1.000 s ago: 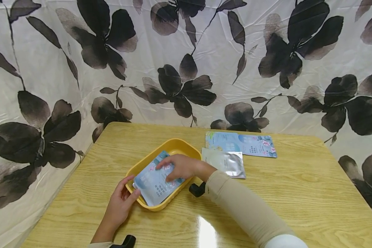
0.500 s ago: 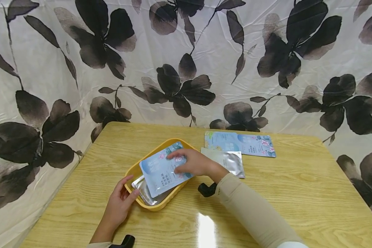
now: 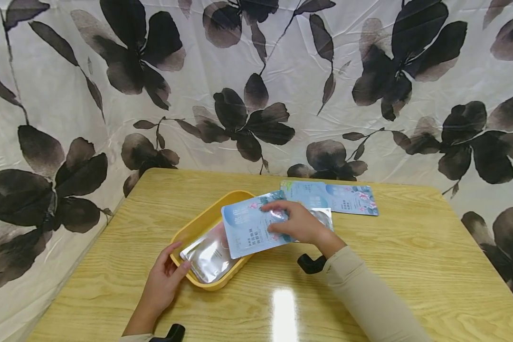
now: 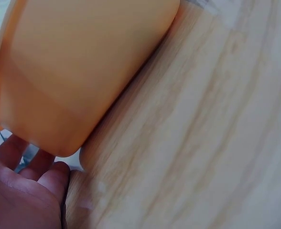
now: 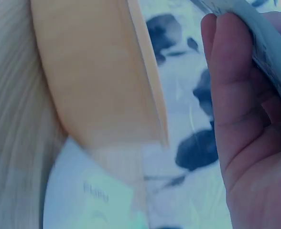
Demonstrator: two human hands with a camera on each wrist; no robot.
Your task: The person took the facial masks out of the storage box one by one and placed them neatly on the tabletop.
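Note:
My right hand [image 3: 301, 222] pinches a light-blue sheet mask sachet [image 3: 243, 232] printed with pink flowers, fingers on its top face. The sachet is raised over the right side of a yellow plastic basket [image 3: 201, 227]. Inside the basket lies a silver and pink foil sachet [image 3: 209, 261], partly covered by the blue one. At the near left corner my left hand [image 3: 164, 282] grips the basket, with the thumb at the rim and the other fingers around the outside. The right wrist view shows the blue sachet [image 5: 269, 43] edge-on in the hand [image 5: 250, 114].
Blue sachets [image 3: 352, 199] lie flat at the back right of the wooden table [image 3: 389, 266]. A silver sachet [image 3: 325, 216] in front of them is mostly hidden behind my right hand and the held sachet. A floral cloth [image 3: 248, 52] hangs behind the table.
My right hand has lifted the blue sachet from the basket and carried it to the right, uncovering the silver foil sachet. The left hand has stayed on the basket's corner.

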